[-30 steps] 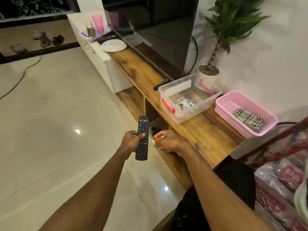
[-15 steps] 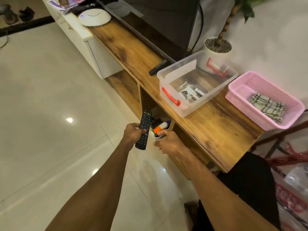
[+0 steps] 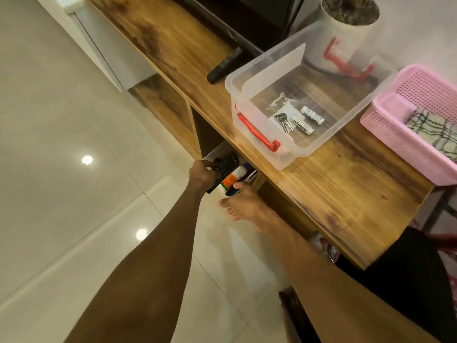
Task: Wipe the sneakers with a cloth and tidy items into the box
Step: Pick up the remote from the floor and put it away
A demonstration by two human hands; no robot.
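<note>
Gripping remote (image 3: 226, 164) in left hand (image 3: 201, 175), pinching tube (image 3: 232, 178) loosely in right hand (image 3: 247, 206); risking clipping tabletop (image 3: 333, 194) edge, dropping it short of box (image 3: 329, 136).

This looks like a home living room. A wooden worktop (image 3: 333, 194) carries a dark screen (image 3: 259, 16), 1 potted plant (image 3: 351, 26) and a pink basket (image 3: 395, 137). Glossy floor tiles (image 3: 61, 120) lie below.

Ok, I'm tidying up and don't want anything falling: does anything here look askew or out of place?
The clear plastic box with red handles sits at an angle on the wooden top, one corner close to the front edge. Inside it, a flat white panel leans tilted. Nothing looks spilled or broken.
</note>
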